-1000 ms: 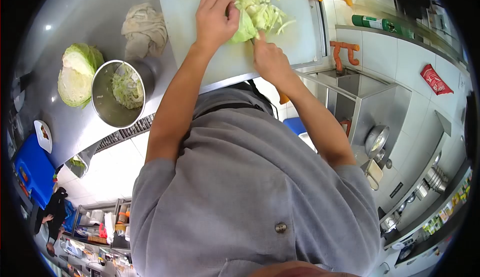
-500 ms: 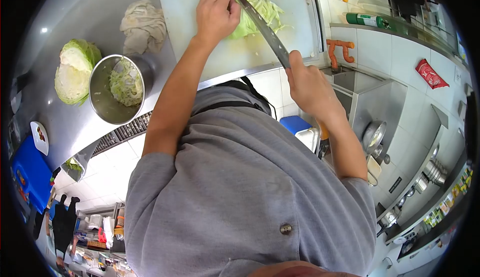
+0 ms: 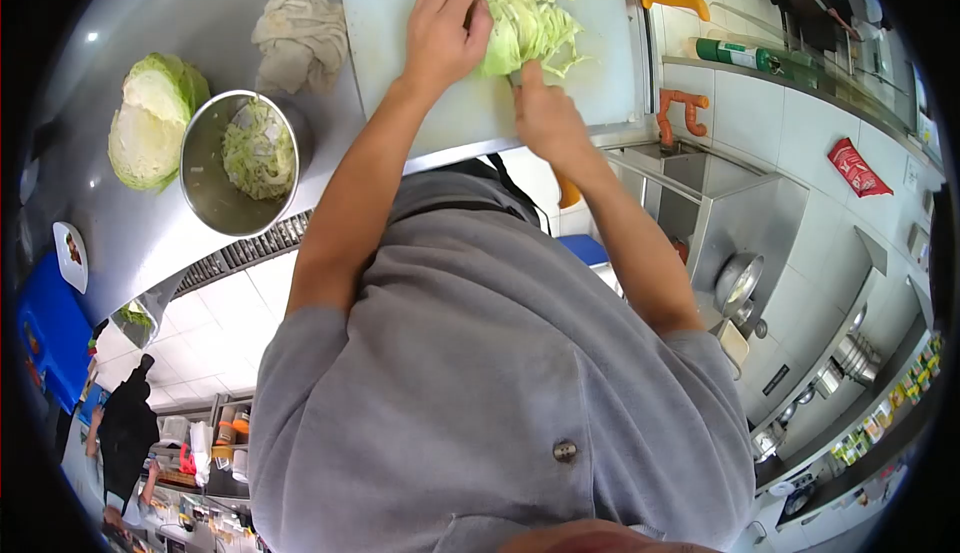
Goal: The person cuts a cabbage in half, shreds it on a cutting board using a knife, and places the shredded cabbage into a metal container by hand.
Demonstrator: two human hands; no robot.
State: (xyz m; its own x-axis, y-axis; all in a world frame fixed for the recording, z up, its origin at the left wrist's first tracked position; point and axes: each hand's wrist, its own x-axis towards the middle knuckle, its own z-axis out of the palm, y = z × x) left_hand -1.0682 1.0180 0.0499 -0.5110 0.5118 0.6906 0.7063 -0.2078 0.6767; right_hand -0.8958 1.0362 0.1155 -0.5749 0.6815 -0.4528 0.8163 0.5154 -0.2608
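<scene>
My right hand (image 3: pixel 552 118) grips the handle of a kitchen knife (image 3: pixel 515 79) at the near edge of a heap of shredded pale green cabbage (image 3: pixel 535 18). Most of the blade is hidden by the cabbage and my left hand; a bit of metal shows beyond my left fingers. Curled at the heap's left side, my left hand (image 3: pixel 445 31) has its fingers closed, touching the cabbage or the blade; its fingertips are hidden. All this rests on a white cutting board (image 3: pixel 385 13).
To the left, a steel pot (image 3: pixel 207 193) holds shredded cabbage, beside a cut cabbage head (image 3: pixel 150 123) and a crumpled cloth (image 3: pixel 300 38). A small white dish (image 3: pixel 70 256) lies at the counter's edge. A steel sink (image 3: pixel 685 168) is at right. A person in black (image 3: pixel 128 438) stands lower left.
My right hand has moved left and up, bringing the knife from in front of the heap to its left side, against the cabbage. My left hand has shifted slightly right with the view.
</scene>
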